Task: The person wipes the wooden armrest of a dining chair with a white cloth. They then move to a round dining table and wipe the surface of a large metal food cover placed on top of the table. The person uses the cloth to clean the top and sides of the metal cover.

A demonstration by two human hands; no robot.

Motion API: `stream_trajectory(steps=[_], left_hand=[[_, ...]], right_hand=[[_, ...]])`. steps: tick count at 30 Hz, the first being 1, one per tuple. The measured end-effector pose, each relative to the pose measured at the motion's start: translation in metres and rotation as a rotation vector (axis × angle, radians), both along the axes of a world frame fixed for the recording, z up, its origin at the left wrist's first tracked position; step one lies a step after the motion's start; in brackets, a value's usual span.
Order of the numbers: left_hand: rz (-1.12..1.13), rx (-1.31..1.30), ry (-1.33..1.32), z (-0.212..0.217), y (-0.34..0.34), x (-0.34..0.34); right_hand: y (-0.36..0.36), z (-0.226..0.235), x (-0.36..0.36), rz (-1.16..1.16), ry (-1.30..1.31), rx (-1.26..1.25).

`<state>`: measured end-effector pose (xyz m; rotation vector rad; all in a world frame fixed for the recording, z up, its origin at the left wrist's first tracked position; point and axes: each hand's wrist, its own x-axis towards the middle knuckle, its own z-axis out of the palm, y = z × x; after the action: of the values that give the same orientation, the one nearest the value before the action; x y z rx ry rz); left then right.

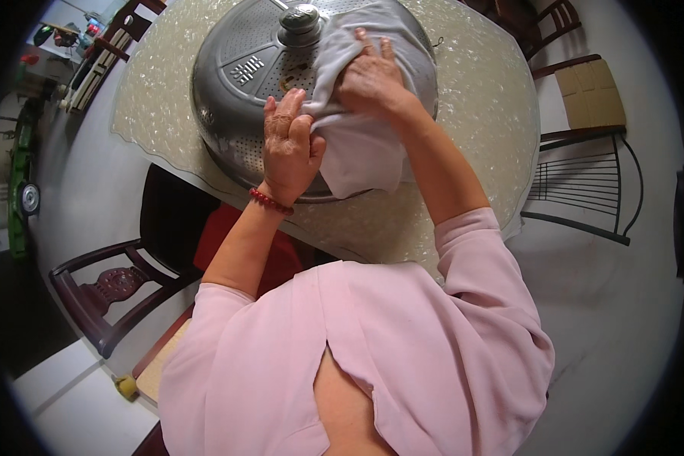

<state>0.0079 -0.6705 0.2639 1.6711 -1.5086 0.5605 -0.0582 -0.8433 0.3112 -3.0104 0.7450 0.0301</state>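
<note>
My right hand spreads its fingers over the white cloth, left hand loosely open against the metal lid, probably steadying it.

The lid is glossy, perforated metal; the rag matt, wrinkled cloth; the surface shiny, plastic-looking; the carved chair polished wood.

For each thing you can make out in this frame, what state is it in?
Metal lid: dome up, partly covered.
Lid knob: uncovered.
White cloth: rumpled, draped over the lid's right side.
Right hand: on the cloth; grip unclear.
Left hand: open, over the lid, beside the cloth.
Red bracelet: around the left wrist.
Table cover: spread out, edge wavy.
</note>
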Motion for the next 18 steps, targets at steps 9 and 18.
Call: stream_trajectory(steps=[9, 18], left_hand=[[-0.075, -0.032, 0.043, 0.0, 0.006, -0.002], [-0.123, 0.158, -0.174, 0.005, 0.004, -0.002]], right_hand=[[0.019, 0.001, 0.001, 0.336, -0.124, -0.077], [0.007, -0.036, -0.027, -0.267, -0.565, -0.104]])
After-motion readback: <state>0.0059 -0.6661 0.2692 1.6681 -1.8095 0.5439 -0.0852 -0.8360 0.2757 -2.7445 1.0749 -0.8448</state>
